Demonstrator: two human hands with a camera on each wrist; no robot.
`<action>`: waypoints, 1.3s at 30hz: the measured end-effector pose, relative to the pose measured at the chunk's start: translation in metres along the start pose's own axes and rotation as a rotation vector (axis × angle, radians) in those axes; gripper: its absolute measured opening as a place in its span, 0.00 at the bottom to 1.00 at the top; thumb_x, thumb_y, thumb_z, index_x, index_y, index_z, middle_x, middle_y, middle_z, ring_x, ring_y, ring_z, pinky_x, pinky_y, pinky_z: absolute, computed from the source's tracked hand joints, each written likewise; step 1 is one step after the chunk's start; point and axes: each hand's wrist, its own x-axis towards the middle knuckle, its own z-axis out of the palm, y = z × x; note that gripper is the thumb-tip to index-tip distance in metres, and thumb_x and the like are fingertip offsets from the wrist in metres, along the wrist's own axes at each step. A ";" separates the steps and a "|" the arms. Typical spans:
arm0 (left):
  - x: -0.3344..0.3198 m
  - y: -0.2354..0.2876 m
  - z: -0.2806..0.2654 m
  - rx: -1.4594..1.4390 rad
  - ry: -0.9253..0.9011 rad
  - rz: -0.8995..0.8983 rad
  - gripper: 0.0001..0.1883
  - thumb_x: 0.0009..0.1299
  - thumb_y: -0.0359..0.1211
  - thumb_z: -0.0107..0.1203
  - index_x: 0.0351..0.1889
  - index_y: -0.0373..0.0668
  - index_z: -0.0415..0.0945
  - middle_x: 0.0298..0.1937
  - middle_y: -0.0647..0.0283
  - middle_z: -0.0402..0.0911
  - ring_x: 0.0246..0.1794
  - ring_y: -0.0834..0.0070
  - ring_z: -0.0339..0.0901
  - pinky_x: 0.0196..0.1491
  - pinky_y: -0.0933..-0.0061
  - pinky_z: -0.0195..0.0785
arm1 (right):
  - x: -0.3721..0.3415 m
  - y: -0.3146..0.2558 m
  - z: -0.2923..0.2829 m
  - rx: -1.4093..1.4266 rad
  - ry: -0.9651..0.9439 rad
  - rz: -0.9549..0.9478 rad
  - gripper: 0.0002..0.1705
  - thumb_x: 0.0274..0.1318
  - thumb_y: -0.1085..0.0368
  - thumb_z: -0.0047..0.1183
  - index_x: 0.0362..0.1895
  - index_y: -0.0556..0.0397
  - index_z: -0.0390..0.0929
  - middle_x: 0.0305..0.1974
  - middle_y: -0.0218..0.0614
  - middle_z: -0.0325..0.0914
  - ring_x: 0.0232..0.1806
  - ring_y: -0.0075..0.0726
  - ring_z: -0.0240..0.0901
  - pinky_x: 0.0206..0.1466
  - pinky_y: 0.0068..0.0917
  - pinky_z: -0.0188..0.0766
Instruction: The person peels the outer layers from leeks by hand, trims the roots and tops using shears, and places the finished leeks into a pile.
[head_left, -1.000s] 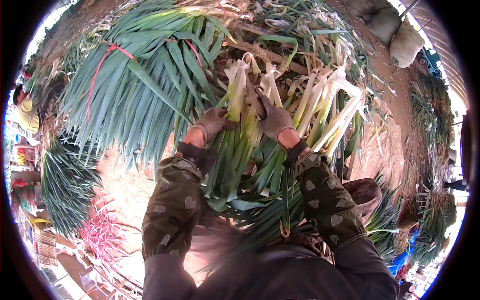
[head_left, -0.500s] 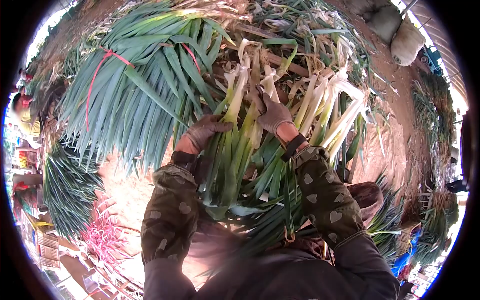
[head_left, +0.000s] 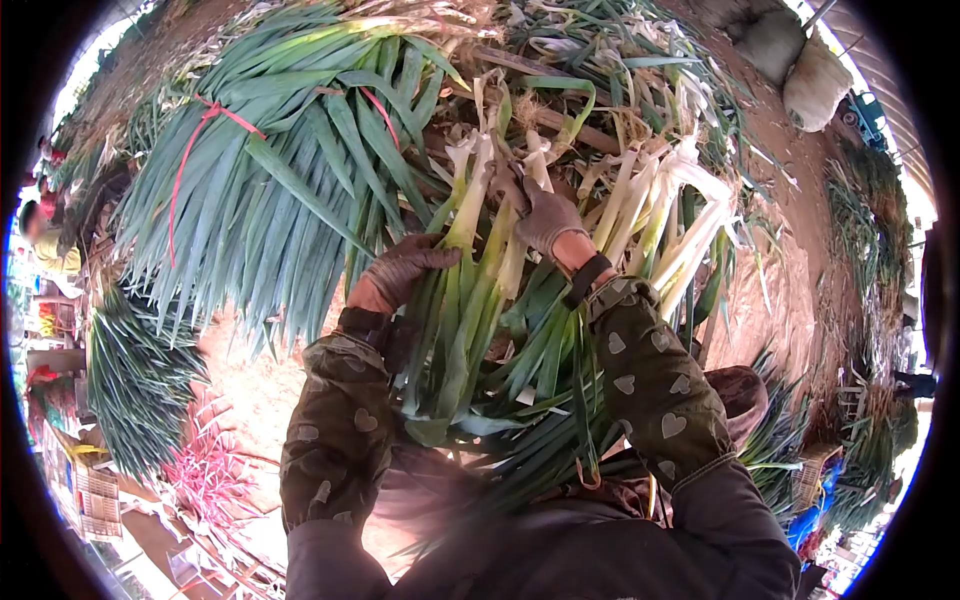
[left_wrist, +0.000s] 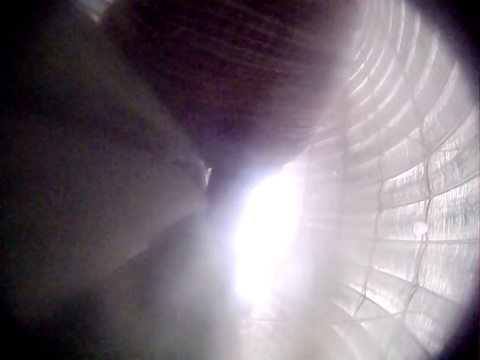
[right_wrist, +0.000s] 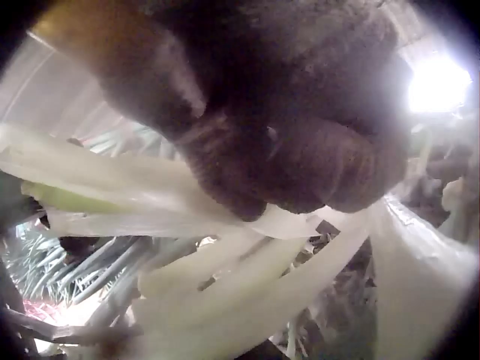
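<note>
In the head view, my gloved left hand (head_left: pixel 398 270) holds green onions (head_left: pixel 455 335) at the left side of the bunch, its thumb and a finger reaching toward the stalks; the other fingers are hidden. My gloved right hand (head_left: pixel 548 215) pinches a pale stalk (head_left: pixel 512 262) near its upper end, fingers curled. In the right wrist view, these gloved fingers (right_wrist: pixel 337 161) bend down over white stalks (right_wrist: pixel 225 300). Green leaves hang from the bunch toward my lap. The left wrist view shows mostly dark glove and sleeve and a bright ribbed roof (left_wrist: pixel 405 187).
A large bundle of green onions (head_left: pixel 260 190) tied with red string lies at upper left. Loose pale stalks (head_left: pixel 675 205) rest to the right of my hands, with trimmings behind. At lower left are another green onion pile (head_left: pixel 140 380), pink strings (head_left: pixel 210 460) and a basket (head_left: pixel 97 500).
My left hand has shifted slightly left and down from the middle of the bunch. My right hand has edged left, its fingers curling closer round the pale stalk. The bunch leans slightly left.
</note>
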 end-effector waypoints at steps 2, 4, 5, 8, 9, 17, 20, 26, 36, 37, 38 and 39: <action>0.000 -0.001 0.000 -0.015 -0.018 0.014 0.30 0.63 0.37 0.70 0.59 0.32 0.75 0.49 0.62 0.83 0.44 0.74 0.81 0.50 0.73 0.74 | 0.007 0.003 0.003 0.027 0.031 0.008 0.36 0.52 0.60 0.53 0.68 0.47 0.64 0.44 0.55 0.81 0.46 0.64 0.79 0.50 0.52 0.75; 0.001 0.000 -0.001 0.003 -0.048 0.008 0.31 0.64 0.37 0.69 0.62 0.31 0.72 0.53 0.61 0.82 0.49 0.71 0.80 0.55 0.71 0.72 | 0.010 0.005 0.003 0.062 0.057 0.029 0.34 0.52 0.60 0.53 0.66 0.46 0.66 0.44 0.54 0.81 0.46 0.63 0.79 0.50 0.51 0.75; 0.001 0.000 -0.002 0.011 -0.062 0.006 0.32 0.64 0.37 0.69 0.64 0.31 0.71 0.54 0.60 0.82 0.51 0.70 0.80 0.58 0.70 0.71 | 0.010 0.008 0.003 0.062 0.050 0.019 0.35 0.51 0.61 0.53 0.67 0.46 0.65 0.44 0.54 0.82 0.46 0.63 0.79 0.49 0.50 0.75; 0.001 0.003 0.006 0.001 -0.024 0.027 0.28 0.63 0.36 0.69 0.59 0.32 0.75 0.49 0.62 0.83 0.45 0.74 0.81 0.52 0.73 0.73 | -0.011 0.008 -0.007 0.076 0.018 -0.013 0.39 0.49 0.61 0.54 0.69 0.46 0.64 0.43 0.55 0.82 0.46 0.62 0.79 0.48 0.49 0.74; 0.002 0.002 0.005 0.012 -0.019 0.029 0.28 0.63 0.35 0.69 0.58 0.32 0.75 0.49 0.62 0.84 0.45 0.74 0.81 0.52 0.73 0.73 | -0.022 0.011 -0.010 0.096 0.006 -0.024 0.40 0.49 0.61 0.54 0.70 0.46 0.63 0.42 0.55 0.82 0.45 0.63 0.79 0.47 0.49 0.74; 0.010 -0.001 0.013 0.151 -0.084 0.036 0.30 0.64 0.32 0.68 0.63 0.32 0.72 0.52 0.61 0.83 0.46 0.76 0.81 0.52 0.73 0.74 | -0.121 0.046 -0.021 0.185 0.065 -0.022 0.48 0.44 0.60 0.59 0.73 0.46 0.59 0.36 0.57 0.80 0.38 0.64 0.79 0.44 0.47 0.73; 0.000 0.009 0.023 0.248 -0.037 0.045 0.28 0.64 0.32 0.69 0.61 0.33 0.73 0.49 0.63 0.84 0.43 0.78 0.81 0.49 0.74 0.74 | -0.164 0.047 -0.029 0.218 0.040 -0.039 0.48 0.44 0.62 0.59 0.74 0.47 0.58 0.35 0.58 0.79 0.37 0.64 0.79 0.43 0.46 0.74; 0.004 0.003 0.035 0.376 -0.038 0.069 0.29 0.63 0.34 0.70 0.60 0.34 0.74 0.48 0.66 0.83 0.43 0.80 0.79 0.49 0.76 0.73 | -0.249 0.062 -0.019 0.410 0.070 -0.179 0.49 0.45 0.65 0.60 0.75 0.48 0.57 0.40 0.60 0.79 0.41 0.63 0.79 0.44 0.41 0.74; 0.000 -0.003 0.063 0.437 -0.102 0.210 0.25 0.60 0.34 0.71 0.54 0.34 0.79 0.41 0.66 0.84 0.40 0.81 0.78 0.48 0.77 0.71 | -0.379 0.095 -0.014 0.376 0.120 0.060 0.48 0.47 0.68 0.57 0.75 0.49 0.55 0.43 0.60 0.79 0.42 0.67 0.79 0.42 0.47 0.75; -0.004 0.002 0.065 0.434 -0.085 0.181 0.24 0.60 0.33 0.71 0.54 0.33 0.79 0.41 0.66 0.85 0.39 0.80 0.79 0.48 0.77 0.71 | -0.393 0.086 -0.023 0.373 0.111 0.098 0.48 0.48 0.69 0.57 0.75 0.48 0.55 0.42 0.60 0.79 0.41 0.67 0.79 0.41 0.47 0.75; -0.009 0.008 0.066 0.428 -0.064 0.150 0.24 0.60 0.33 0.70 0.53 0.33 0.79 0.41 0.65 0.85 0.39 0.80 0.79 0.48 0.77 0.71 | -0.407 0.074 -0.035 0.355 0.258 -0.009 0.49 0.50 0.63 0.62 0.76 0.46 0.54 0.40 0.57 0.81 0.36 0.64 0.80 0.37 0.47 0.76; -0.012 0.011 0.063 0.423 -0.041 0.121 0.23 0.61 0.32 0.70 0.53 0.33 0.79 0.41 0.65 0.85 0.38 0.80 0.79 0.48 0.77 0.72 | -0.420 0.076 -0.037 0.320 0.187 0.086 0.50 0.50 0.61 0.64 0.76 0.46 0.54 0.39 0.55 0.82 0.36 0.63 0.81 0.37 0.48 0.76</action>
